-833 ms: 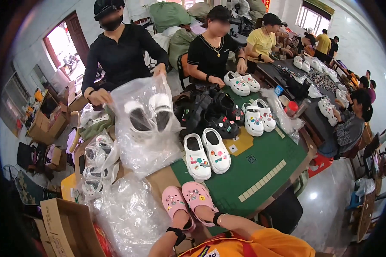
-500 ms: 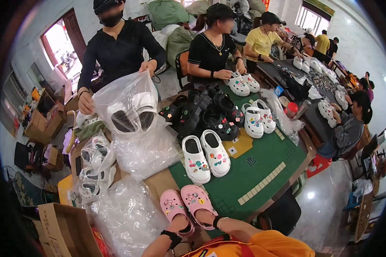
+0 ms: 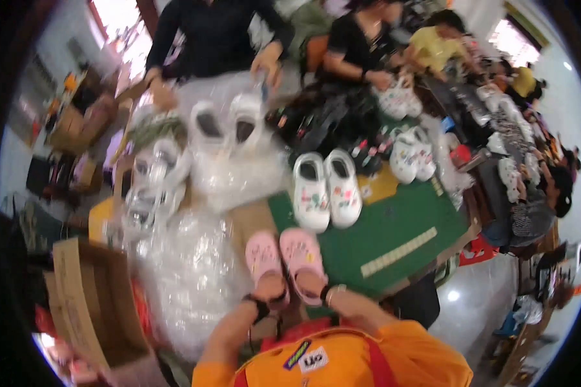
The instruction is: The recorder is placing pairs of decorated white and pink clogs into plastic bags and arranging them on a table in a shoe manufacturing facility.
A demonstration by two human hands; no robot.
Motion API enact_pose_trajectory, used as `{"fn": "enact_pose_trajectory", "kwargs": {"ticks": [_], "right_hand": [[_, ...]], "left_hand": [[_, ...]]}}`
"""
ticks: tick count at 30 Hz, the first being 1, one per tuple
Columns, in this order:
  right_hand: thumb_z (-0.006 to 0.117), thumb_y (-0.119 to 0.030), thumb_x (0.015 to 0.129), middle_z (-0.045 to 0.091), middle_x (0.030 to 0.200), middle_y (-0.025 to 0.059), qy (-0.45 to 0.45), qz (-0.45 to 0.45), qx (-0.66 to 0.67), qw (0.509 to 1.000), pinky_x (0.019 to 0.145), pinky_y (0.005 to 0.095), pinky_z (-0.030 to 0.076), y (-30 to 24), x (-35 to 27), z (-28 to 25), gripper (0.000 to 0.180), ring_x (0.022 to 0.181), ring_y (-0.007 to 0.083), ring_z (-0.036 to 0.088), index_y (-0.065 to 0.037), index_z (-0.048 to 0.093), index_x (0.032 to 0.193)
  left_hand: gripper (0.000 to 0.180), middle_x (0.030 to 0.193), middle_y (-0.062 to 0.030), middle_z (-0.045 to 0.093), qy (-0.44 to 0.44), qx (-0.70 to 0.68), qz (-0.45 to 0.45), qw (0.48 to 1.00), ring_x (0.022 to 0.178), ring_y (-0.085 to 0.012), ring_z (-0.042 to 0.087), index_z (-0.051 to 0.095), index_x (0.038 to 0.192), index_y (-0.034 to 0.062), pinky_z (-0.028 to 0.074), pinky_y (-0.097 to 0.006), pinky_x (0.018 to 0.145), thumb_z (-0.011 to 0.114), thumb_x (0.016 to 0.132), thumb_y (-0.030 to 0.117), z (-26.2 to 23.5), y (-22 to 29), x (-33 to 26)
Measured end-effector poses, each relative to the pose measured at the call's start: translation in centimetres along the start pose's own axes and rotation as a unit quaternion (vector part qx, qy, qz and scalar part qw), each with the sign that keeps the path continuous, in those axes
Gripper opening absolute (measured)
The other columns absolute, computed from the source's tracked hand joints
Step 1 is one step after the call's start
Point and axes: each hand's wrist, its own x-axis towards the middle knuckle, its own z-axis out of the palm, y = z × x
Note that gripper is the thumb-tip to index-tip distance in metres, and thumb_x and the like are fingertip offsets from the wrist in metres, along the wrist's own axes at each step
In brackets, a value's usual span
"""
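- Nearest the camera: the wearer's orange sleeves and a red-strapped apron fill the lower edge; both forearms rise from it toward the table.
- Left hand (image 3: pixel 269 288): rests at the heel of the left pink clog (image 3: pixel 263 256), fingers curled on its rear edge; a dark band sits at the wrist. The view is blurred, so the exact grip is hard to make out.
- Right hand (image 3: pixel 310 286): closed on the heel of the right pink clog (image 3: pixel 301 251); a bracelet shows at the wrist.
- The two pink clogs lie side by side, toes pointing away from the wearer, at the near edge of the table, where bare brown board meets the green mat (image 3: pixel 394 226).
- Left of the clogs: a heap of clear plastic bags (image 3: pixel 187 271), and beyond its left side an open cardboard box (image 3: pixel 87 303).
- Just beyond the pink pair: a pair of white clogs (image 3: pixel 326 189) with small coloured charms, lying on the green mat, toes toward the wearer.
- Farther left: white clogs wrapped in clear bags (image 3: pixel 155 174), stacked.
- Far side: a person in black holds open a clear bag with white clogs inside (image 3: pixel 229 126); beside it a pile of dark shoes (image 3: pixel 332 122).
- Far right: more people seated along a table of white clogs.
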Motion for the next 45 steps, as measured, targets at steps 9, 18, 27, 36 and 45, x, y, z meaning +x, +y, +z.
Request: {"fn": "enact_pose_trajectory", "kwargs": {"ticks": [9, 18, 27, 36, 45], "right_hand": [[0.047, -0.018, 0.079, 0.059, 0.090, 0.0168, 0.115, 0.055, 0.266, 0.956, 0.073, 0.0356, 0.045, -3.0, -4.6, -6.4, 0.026, 0.085, 0.0316, 0.056, -0.002, 0.057, 0.097], [0.057, -0.029, 0.076, 0.054, 0.104, 0.0132, 0.124, 0.268, 0.349, 0.889, 0.071, 0.0354, 0.044, 0.8, -9.0, -5.8, 0.050, 0.090, 0.0234, 0.055, -0.008, 0.043, 0.119], [0.051, -0.009, 0.075, 0.048, 0.111, 0.0093, -0.010, 0.283, 0.596, 0.751, 0.064, 0.0369, 0.049, -0.7, -6.0, -3.0, 0.062, 0.090, 0.0221, 0.054, -0.012, 0.020, 0.129], [0.057, -0.014, 0.076, 0.049, 0.110, 0.0067, 0.087, 0.176, 0.596, 0.779, 0.071, 0.0339, 0.045, -0.7, -3.8, -0.1, 0.056, 0.093, 0.0169, 0.051, -0.010, 0.029, 0.125], [0.059, -0.030, 0.075, 0.052, 0.100, 0.0012, 0.010, 0.302, 0.506, 0.808, 0.069, 0.0338, 0.040, -0.2, -6.2, -4.9, 0.058, 0.084, 0.0129, 0.050, -0.012, 0.034, 0.124]], "left_hand": [[0.036, 0.102, -0.0254, 0.052, 0.066, -0.136, 0.002, 0.988, 0.092, -0.0353, 0.051, 0.048, 0.105, -0.0059, 0.042, -0.037, 0.079, 0.046, 0.073, 0.010, -0.8, 0.8, -4.4], [0.048, 0.089, -0.0190, 0.058, 0.174, -0.229, -0.243, 0.927, 0.069, -0.0283, 0.057, 0.038, 0.119, 0.0058, 0.046, -0.035, 0.061, 0.053, 0.077, 0.023, 0.3, -2.5, -9.6], [0.057, 0.095, -0.0140, 0.056, 0.092, -0.522, -0.250, 0.811, 0.083, -0.0235, 0.056, 0.032, 0.122, -0.0003, 0.046, -0.034, 0.071, 0.052, 0.069, 0.006, 3.3, -2.1, -6.8], [0.049, 0.101, -0.0223, 0.054, 0.109, -0.439, -0.238, 0.859, 0.096, -0.0336, 0.051, 0.041, 0.119, 0.0062, 0.040, -0.037, 0.084, 0.053, 0.072, 0.013, 1.5, -3.7, -10.1], [0.028, 0.101, -0.0133, 0.054, 0.192, 0.046, -0.369, 0.908, 0.097, -0.0301, 0.048, 0.056, 0.100, 0.0136, 0.035, -0.048, 0.079, 0.056, 0.073, 0.022, -0.4, -9.5, -15.9]]}}
